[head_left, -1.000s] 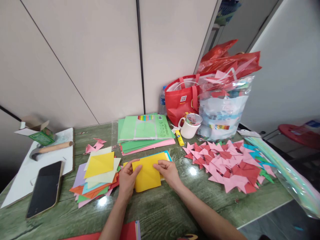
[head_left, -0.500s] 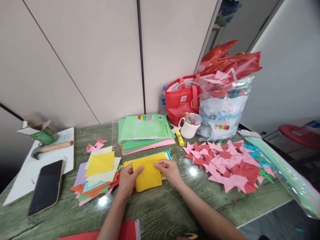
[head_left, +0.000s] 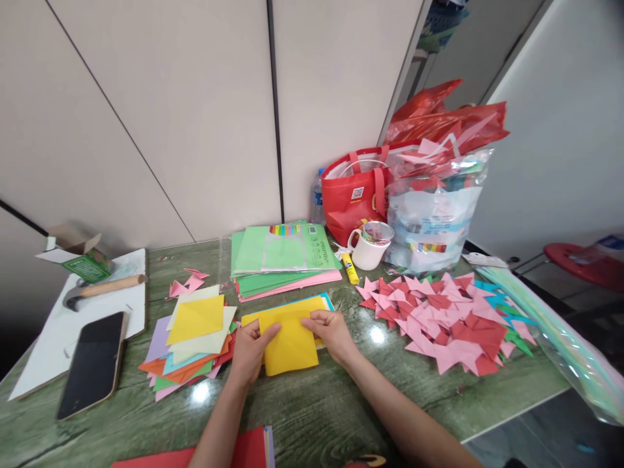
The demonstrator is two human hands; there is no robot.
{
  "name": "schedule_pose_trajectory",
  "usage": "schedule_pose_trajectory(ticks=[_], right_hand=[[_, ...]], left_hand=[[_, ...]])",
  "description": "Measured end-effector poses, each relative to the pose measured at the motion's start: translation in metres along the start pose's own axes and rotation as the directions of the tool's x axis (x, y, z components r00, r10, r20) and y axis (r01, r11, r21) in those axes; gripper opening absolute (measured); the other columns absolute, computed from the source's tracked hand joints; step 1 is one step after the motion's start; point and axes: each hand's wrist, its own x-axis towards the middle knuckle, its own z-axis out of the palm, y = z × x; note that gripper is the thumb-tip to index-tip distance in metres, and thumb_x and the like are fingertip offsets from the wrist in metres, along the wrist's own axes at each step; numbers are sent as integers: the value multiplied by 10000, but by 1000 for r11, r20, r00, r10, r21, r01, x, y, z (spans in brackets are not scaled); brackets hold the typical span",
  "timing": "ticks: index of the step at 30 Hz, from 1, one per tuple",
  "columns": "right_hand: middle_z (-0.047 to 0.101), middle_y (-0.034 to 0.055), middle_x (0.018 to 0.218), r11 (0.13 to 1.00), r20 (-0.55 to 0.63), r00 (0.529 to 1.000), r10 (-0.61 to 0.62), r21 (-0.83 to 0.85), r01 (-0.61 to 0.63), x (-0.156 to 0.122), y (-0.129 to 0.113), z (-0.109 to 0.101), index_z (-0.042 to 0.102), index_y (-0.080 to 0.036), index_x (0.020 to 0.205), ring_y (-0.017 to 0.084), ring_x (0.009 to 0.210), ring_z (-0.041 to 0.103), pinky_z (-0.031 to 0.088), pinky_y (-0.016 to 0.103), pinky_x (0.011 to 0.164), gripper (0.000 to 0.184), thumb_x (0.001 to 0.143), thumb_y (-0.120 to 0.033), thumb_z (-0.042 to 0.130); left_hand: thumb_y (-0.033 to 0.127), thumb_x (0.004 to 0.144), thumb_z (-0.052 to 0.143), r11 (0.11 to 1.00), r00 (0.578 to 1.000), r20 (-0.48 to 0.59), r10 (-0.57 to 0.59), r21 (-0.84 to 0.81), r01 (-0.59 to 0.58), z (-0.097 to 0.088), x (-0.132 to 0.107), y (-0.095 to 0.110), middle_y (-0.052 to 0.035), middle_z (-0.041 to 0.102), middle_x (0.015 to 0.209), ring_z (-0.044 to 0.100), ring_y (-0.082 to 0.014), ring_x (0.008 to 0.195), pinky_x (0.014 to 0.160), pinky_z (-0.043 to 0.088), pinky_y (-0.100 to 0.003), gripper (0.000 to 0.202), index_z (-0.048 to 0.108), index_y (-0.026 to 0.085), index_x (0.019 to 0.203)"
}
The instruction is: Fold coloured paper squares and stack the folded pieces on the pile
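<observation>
Between both hands is a square of yellow paper, held by its upper corners with its lower edge toward me. My left hand pinches the left corner, thumb on top. The right corner is pinched by my right hand. Beneath and behind the square lies a stack of coloured sheets, yellow on top with a blue edge showing. Left of my left hand is a loose pile of coloured paper squares, a yellow one uppermost.
Folded pink and red paper pieces are heaped at right, near a white mug and glue stick. Packaged green paper and a red bag stand behind. A phone and hammer lie at left.
Almost nothing differs. The yellow square's lower edge has shifted very slightly to the right; both hands keep the same pinch on it.
</observation>
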Motion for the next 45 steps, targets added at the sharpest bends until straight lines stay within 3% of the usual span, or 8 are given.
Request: schedule_pose_trajectory(ticks=[7, 15, 20, 25, 29, 45], right_hand=[[644, -4, 574, 999, 5, 999, 42, -2, -42, 1, -1, 0, 591, -141, 604, 120, 495, 578, 443, 212, 463, 291, 497, -365, 743], [666, -7, 595, 996, 83, 993, 81, -30, -79, 2, -4, -5, 543, -153, 831, 134, 517, 606, 475, 234, 482, 451, 473, -310, 768], [655, -7, 577, 994, 58, 995, 84, -73, -80, 5, 1, -8, 539, -144, 808, 138, 501, 601, 479, 239, 466, 458, 461, -325, 775], [647, -11, 568, 996, 25, 999, 47, -82, -45, 6, 2, -8, 531, -155, 781, 147, 502, 598, 476, 247, 463, 466, 445, -366, 775], [644, -4, 564, 996, -23, 1000, 2, -85, -4, 7, 0, -8, 528, -149, 773, 127, 486, 582, 466, 233, 466, 464, 444, -366, 774], [651, -3, 576, 995, -47, 999, -5, -97, 1, 7, 1, -8, 539, -144, 783, 124, 493, 579, 463, 228, 480, 468, 439, -351, 779]], left_hand=[[294, 557, 725, 999, 1000, -1, -10, -36, 10, 0, 1, -2, -68, 706, 762, 651, -244, 688, 602, 515, -352, 329, 653, 145, 842], [290, 515, 747, 995, 994, -109, -13, -96, 2, -2, 2, 3, -79, 707, 727, 654, -252, 673, 597, 523, -361, 368, 652, 124, 830], [271, 511, 749, 995, 992, -119, -28, -103, 16, -4, 4, 1, -86, 707, 749, 651, -256, 704, 602, 522, -347, 386, 648, 111, 847], [285, 573, 713, 998, 997, -68, -40, -52, 36, -5, 4, -1, -90, 699, 850, 643, -253, 772, 640, 519, -348, 425, 612, 130, 956], [238, 532, 740, 997, 997, 14, -74, 3, 74, -4, 3, -3, -111, 684, 912, 631, -262, 820, 694, 507, -365, 518, 581, 124, 1012], [199, 535, 736, 992, 990, 59, -124, 28, 123, -5, 2, -5, -114, 695, 867, 636, -268, 799, 683, 504, -364, 440, 620, 102, 949]])
